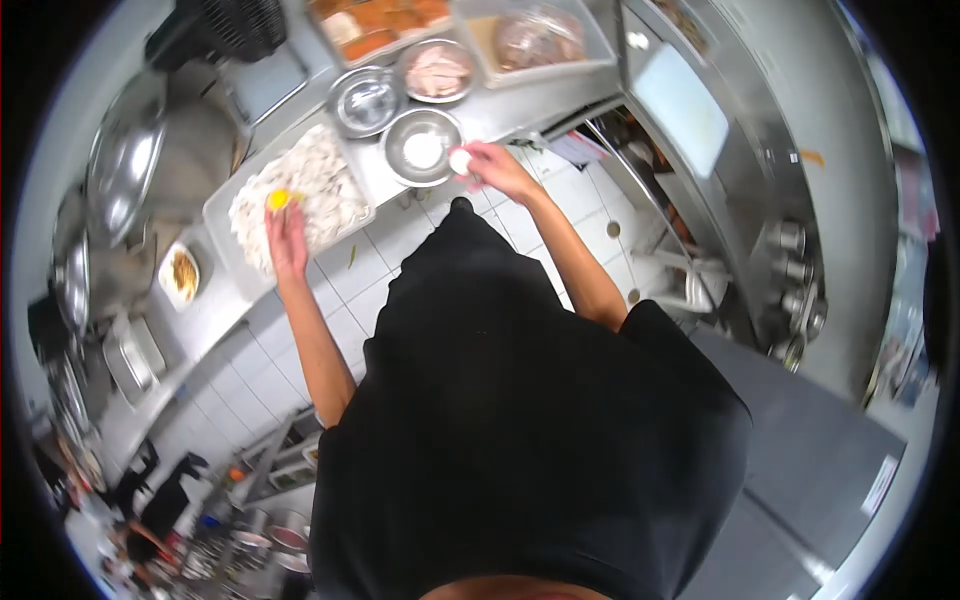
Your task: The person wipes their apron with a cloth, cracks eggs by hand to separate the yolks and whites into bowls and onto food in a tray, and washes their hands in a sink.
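Note:
A rectangular tray (pixel 365 213) on the steel counter holds a heap of pale, whitish pieces of food. Over its left part is my left hand (pixel 287 235), with a yellow egg yolk (pixel 278 199) at its fingertips. Farther right, my right hand (pixel 497 170) has its fingers closed round a white eggshell (pixel 460 162). That hand is at the right rim of a steel bowl (pixel 423 148) with something white inside. Behind it stand another steel bowl (pixel 367 101) and a bowl of pale pink meat (pixel 437 72).
At the back are a tray of orange pieces (pixel 385 22) and a tub with a bagged item (pixel 540 38). A small dish of brown food (pixel 181 276) sits left of the tray. Large metal pans (pixel 128 150) stand far left. People are at the lower left.

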The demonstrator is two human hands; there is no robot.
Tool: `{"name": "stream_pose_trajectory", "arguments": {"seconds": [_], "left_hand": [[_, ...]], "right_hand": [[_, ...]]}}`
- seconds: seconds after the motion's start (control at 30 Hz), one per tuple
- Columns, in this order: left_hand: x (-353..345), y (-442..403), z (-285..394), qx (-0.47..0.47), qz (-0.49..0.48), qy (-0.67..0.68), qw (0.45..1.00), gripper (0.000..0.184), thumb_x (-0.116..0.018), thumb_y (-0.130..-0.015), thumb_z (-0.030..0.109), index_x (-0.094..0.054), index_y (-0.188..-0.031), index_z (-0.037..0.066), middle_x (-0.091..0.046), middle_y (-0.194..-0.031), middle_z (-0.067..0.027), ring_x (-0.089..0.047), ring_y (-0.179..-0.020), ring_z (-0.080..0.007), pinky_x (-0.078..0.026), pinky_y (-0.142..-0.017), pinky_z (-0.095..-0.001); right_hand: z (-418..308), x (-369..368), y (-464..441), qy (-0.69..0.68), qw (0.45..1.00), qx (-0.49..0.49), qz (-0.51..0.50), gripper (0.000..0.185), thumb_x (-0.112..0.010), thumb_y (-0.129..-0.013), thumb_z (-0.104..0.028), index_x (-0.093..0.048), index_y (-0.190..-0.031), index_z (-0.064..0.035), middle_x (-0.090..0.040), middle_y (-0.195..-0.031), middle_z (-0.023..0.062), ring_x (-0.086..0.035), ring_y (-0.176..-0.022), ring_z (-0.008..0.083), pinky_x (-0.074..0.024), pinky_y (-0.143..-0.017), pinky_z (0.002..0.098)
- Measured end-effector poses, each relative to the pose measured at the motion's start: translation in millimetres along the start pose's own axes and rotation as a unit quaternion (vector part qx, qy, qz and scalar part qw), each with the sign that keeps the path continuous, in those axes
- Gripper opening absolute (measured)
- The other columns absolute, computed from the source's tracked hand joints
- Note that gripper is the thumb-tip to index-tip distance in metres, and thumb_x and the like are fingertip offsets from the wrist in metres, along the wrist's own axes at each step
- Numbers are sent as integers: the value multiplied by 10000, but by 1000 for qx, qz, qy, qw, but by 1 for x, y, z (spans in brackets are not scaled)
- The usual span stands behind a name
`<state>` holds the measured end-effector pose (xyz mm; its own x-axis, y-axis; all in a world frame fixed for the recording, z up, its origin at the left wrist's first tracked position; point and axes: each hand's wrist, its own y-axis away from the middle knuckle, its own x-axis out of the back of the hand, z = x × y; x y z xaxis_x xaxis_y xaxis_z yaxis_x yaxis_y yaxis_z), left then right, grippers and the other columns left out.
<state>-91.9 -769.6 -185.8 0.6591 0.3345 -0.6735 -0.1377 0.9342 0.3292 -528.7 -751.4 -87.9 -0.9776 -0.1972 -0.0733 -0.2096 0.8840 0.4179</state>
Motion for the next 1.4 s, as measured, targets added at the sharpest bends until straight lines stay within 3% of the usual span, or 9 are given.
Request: {"name": "stream_pose_trajectory", "arguments": {"seconds": [0.23, 0.33, 0.37, 0.43, 0.6, 0.73, 0.9, 1.1, 1.4], "left_hand": [[-13, 6, 10, 35, -20, -10, 999, 478, -582, -943, 7, -423, -1390, 63, -503, -1353, -166, -531, -1241, -283, -461, -1068, -357], [1, 5, 9, 21, 16, -78, 997, 440, -569, -949, 11, -438, -1367, 59, -522, -1335, -148, -534, -1233, -274, -460, -1070, -355], [9, 4, 7, 27, -4, -45, 999, 416, -581, -945, 29, -454, -1340, 60, -542, -1314, -132, -530, -1234, -269, -444, -1079, -351], [20, 6, 7, 25, -29, -29, 999, 429, -573, -942, 36, -448, -1352, 60, -546, -1315, -133, -535, -1223, -273, -423, -1095, -363], [-30, 22, 17, 1, 49, -60, 997, 500, -547, -963, 45, -381, -1434, 74, -540, -1327, -151, -578, -1187, -285, -486, -1031, -345], [-28, 33, 33, 5, 30, -103, 994, 509, -557, -966, 52, -385, -1445, 72, -566, -1279, -146, -611, -1136, -280, -525, -930, -309], [-48, 33, 79, -19, 2, -280, 960, 493, -598, -926, 39, -461, -1399, 44, -583, -1259, -141, -635, -1066, -225, -535, -895, -296], [-53, 26, 109, -162, -62, -591, 788, 433, -685, -798, -23, -664, -1210, 108, -648, -1155, -118, -675, -796, -179, -556, -720, -294], [-87, 34, 176, -293, -104, -622, 719, 400, -692, -813, -11, -664, -1199, 86, -647, -1112, -124, -673, -771, -191, -554, -700, -288]], "right_hand": [[221, 145, 43, -110, 923, -219, 296, 375, -524, -876, -28, -533, -1246, 30, -669, -1003, 145, -699, -900, 241, -605, -723, 354], [224, 196, -37, -199, 921, -20, 335, 445, -536, -884, -51, -440, -1312, 26, -668, -962, 143, -707, -874, 287, -618, -725, 392], [196, 204, -61, -213, 904, -49, 367, 337, -565, -899, -145, -543, -1195, 16, -663, -851, 114, -699, -749, 283, -611, -641, 387], [209, 261, -113, 149, 950, -189, 201, 399, -559, -947, -355, -638, -1060, 19, -682, -844, 156, -700, -723, 234, -553, -544, 359], [-25, 96, -42, 52, 998, -22, -41, 299, -511, -987, -276, -671, -1009, -24, -702, -869, 75, -677, -744, 159, -533, -636, 286], [-33, -104, -93, -64, 979, 48, -186, 359, -485, -1012, -271, -602, -1184, 22, -664, -1119, 111, -646, -1045, 186, -522, -888, 319], [6, -267, -160, -244, 941, -121, -201, 469, -352, -1048, -314, -465, -1306, 61, -571, -1248, 197, -581, -1152, 275, -479, -997, 377], [14, -323, -180, -370, 910, -132, -131, 460, -261, -1047, -293, -478, -1227, 71, -587, -1162, 185, -592, -1060, 279, -501, -978, 416], [-23, -320, -172, -341, 926, -82, -141, 441, -300, -1049, -287, -532, -1162, 72, -615, -1088, 185, -628, -996, 276, -549, -919, 394]]}}
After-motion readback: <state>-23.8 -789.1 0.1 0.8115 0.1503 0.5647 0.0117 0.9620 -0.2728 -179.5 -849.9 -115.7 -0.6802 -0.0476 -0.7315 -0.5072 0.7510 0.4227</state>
